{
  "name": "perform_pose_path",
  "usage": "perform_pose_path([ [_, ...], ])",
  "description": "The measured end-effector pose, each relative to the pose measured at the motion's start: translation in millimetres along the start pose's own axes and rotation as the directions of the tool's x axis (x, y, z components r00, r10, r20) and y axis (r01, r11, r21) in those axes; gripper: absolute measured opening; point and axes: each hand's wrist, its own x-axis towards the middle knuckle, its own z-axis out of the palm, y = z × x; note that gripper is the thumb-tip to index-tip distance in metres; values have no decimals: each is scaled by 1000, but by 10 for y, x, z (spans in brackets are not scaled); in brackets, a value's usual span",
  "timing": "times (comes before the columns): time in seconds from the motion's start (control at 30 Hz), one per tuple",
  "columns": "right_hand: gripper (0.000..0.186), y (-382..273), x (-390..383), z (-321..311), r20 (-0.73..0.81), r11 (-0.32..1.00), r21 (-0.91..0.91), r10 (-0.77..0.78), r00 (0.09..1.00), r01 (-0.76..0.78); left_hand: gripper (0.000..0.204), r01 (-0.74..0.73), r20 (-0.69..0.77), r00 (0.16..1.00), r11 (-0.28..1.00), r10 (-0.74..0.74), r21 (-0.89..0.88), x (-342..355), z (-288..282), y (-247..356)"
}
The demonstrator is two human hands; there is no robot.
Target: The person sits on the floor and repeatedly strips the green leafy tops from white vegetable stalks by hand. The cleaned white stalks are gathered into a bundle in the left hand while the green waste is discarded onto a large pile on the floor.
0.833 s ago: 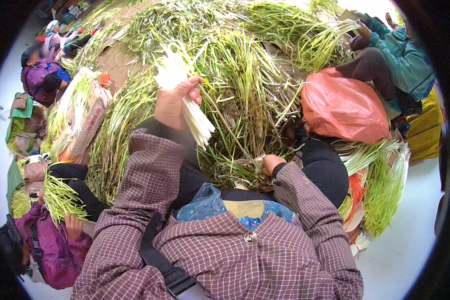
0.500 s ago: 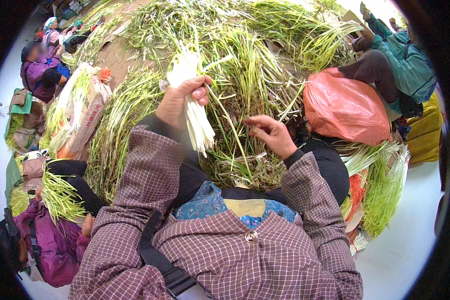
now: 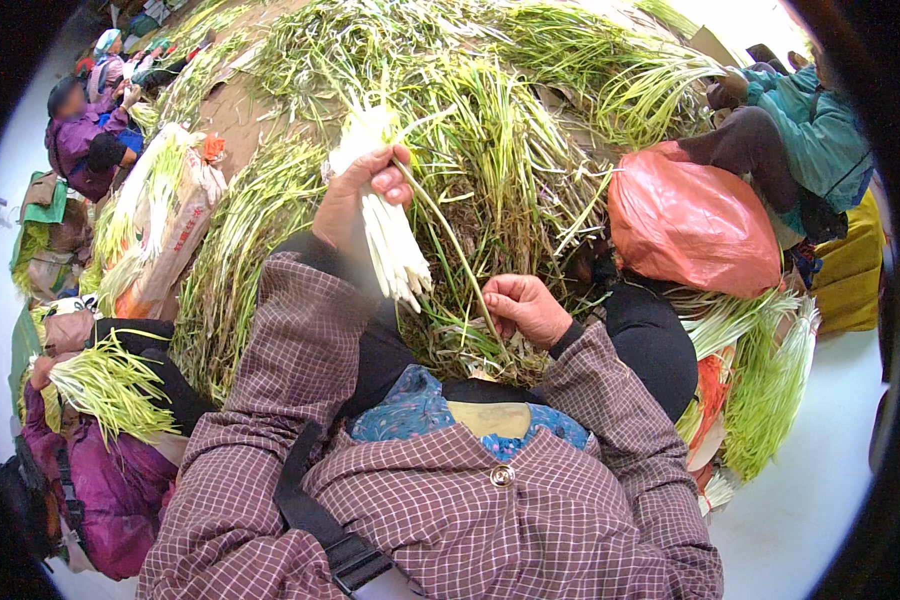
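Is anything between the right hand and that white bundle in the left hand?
Only one thin stalk, slanting from the left hand down to the right hand; nothing else visible blocks the white bundle.

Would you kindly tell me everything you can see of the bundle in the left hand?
The bundle is made of slender, smooth-looking white stalks, apparently plant stems, lying side by side with slightly uneven lower ends. The left hand grips it around the middle, and I see no tie. It slants from upper left to lower right in the view, above the heap of greens. Its upper part is glaringly bright, so where it ends is hard to tell.
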Motion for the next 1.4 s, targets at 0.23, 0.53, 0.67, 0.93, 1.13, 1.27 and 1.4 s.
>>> perform_pose_path([
  [0.23, 31, 882, -76, -669, -122, 582, -767, 280, 952, -270, 14, -91, 73, 991, 973, 108, -211, 28, -4, 127],
  [0.53, 35, 691, -245, -752, -470, -63, -877, 313, 825, -476, 16, -138, 96, 984, 982, 152, -132, -1, -87, 214],
  [0.67, 25, 373, -124, -605, -114, 461, -887, -260, 959, 20, 18, -115, 72, 990, 988, 123, -104, 19, -63, 162],
  [0.93, 42, -360, -337, 112, 147, 971, -238, 37, 988, -1, 19, -213, -27, 976, 974, 216, 80, 17, -25, 73],
  [1.13, 30, -316, -246, 236, -102, 944, -86, -328, 939, 320, 21, -143, -112, 978, 960, 174, 241, 32, 38, -64],
  [1.27, 27, -439, -1, 359, -257, 927, -80, -375, 891, 367, 24, -116, -95, 987, 981, 132, 157, 12, 90, -342],
  [1.4, 26, -464, 166, 349, -226, 894, -383, -335, 915, 233, 22, -11, 14, 1000, 989, 9, 150, -17, 120, -548],
])
